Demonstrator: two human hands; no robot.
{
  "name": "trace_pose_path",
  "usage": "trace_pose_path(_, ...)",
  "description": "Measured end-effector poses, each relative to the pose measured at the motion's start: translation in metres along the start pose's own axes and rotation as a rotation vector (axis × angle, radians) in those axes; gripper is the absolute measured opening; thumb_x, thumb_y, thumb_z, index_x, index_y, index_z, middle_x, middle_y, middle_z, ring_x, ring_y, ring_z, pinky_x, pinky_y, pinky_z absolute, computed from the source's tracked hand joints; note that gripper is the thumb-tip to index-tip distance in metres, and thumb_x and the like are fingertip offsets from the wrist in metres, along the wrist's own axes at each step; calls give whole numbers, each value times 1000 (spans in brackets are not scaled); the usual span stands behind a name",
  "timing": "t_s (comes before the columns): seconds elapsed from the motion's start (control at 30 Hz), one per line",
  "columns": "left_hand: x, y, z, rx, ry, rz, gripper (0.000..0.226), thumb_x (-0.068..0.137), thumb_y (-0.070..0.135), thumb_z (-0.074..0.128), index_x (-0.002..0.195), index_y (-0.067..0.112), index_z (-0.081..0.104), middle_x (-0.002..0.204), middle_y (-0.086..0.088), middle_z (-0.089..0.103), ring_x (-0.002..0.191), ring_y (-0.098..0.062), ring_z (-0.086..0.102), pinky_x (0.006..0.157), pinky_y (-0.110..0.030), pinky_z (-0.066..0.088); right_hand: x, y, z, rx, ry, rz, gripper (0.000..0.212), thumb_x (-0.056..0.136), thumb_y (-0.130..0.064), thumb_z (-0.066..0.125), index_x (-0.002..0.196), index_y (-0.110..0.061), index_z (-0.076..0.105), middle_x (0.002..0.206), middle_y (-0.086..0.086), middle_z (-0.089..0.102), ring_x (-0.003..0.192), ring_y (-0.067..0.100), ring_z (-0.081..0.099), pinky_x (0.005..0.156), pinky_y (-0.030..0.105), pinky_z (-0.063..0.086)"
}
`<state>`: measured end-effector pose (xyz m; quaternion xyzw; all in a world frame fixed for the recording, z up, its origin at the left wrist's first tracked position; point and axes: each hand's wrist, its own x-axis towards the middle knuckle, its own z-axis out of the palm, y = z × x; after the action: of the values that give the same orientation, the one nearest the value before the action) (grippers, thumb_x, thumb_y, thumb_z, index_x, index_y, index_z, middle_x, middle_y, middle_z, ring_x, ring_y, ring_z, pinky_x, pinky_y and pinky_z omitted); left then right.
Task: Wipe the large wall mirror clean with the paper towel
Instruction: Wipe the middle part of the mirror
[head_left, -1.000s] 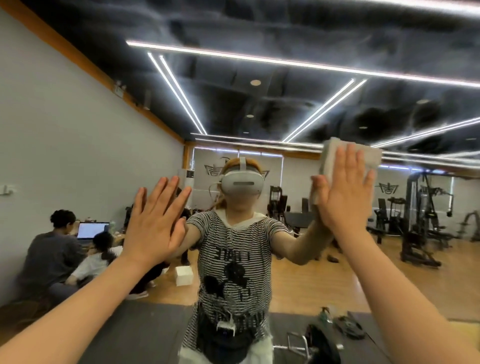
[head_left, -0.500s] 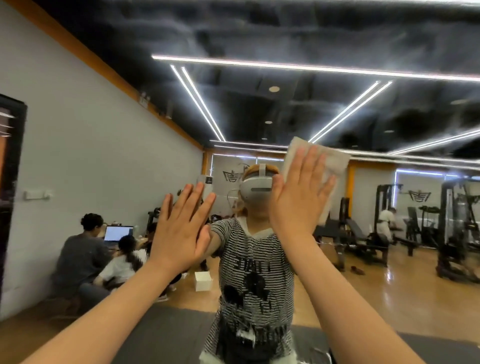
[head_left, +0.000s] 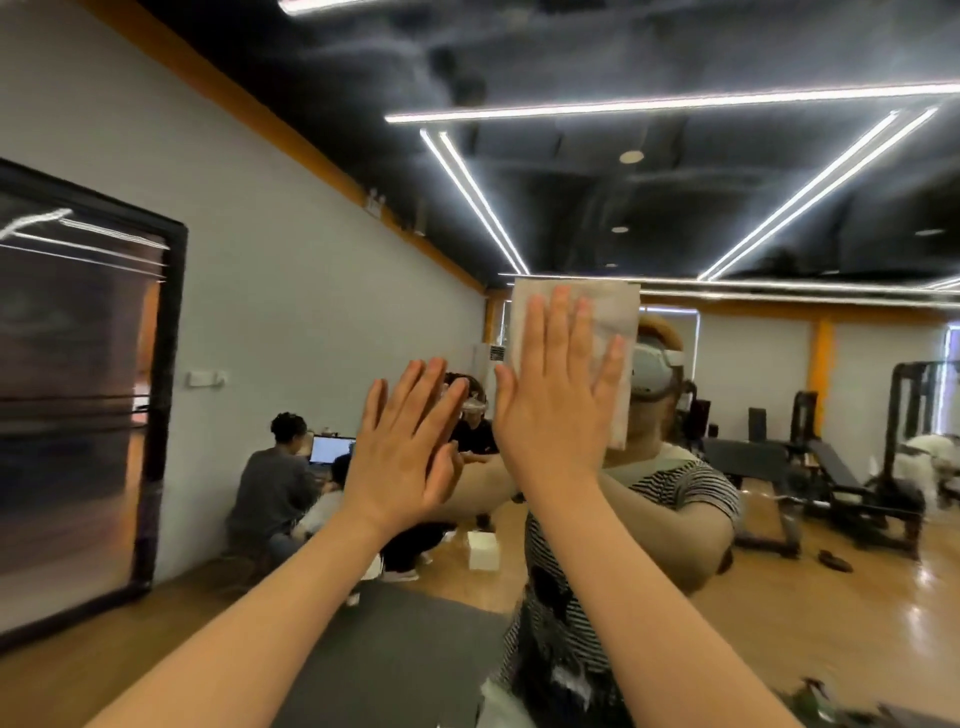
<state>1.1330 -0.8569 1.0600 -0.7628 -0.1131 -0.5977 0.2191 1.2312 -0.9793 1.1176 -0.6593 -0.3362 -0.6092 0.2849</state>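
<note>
Gym equipment and seated people fill the wall mirror (head_left: 779, 182). Right hand (head_left: 553, 410) presses a paper towel (head_left: 608, 322) flat-fingered against it. Left hand (head_left: 402, 457) rests beside, fingers straight.

- Room's pretty evenly lit, mostly from the long white LED strips (head_left: 670, 104) on the dark ceiling (head_left: 571, 52).
- Those strips blow out to pure white and glare a bit.
- Wood floor (head_left: 831, 613) picks up soft shiny reflections on the right.
- Dark framed panel (head_left: 78, 389) on the left is smeared with motion blur.
- Wide-angle lens bends walls and lines near the edges.
- Bottom right corner is mushy, out of focus.
</note>
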Motion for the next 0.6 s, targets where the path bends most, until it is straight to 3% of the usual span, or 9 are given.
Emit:
trace_pose_path(0.3,-1,-2,2,4,28,32,69,92,31,31,155,31,4,163,11,-7,150,-15,1,119,-44,4,-3,0,1,-14,5,-3,65,98,-41,17,153,-8,5,161,12,3,147,23,-3,116,46,-14)
trace_pose_path(0.47,-2,-2,3,17,16,29,69,92,32,31,155,31,4,162,10,-7,150,-15,1,120,-44,3,-4,2,0,-26,9,-16,66,97,-40,19,153,-7,8,161,13,13,147,26,4,116,47,-11)
trace_pose_path(0.6,-2,-2,4,26,-1,12,63,91,33,31,153,22,18,161,3,7,150,-14,0,120,-44,3,-5,2,-1,-28,11,-18,66,97,-39,21,153,-8,11,161,13,13,147,26,6,117,47,-7)
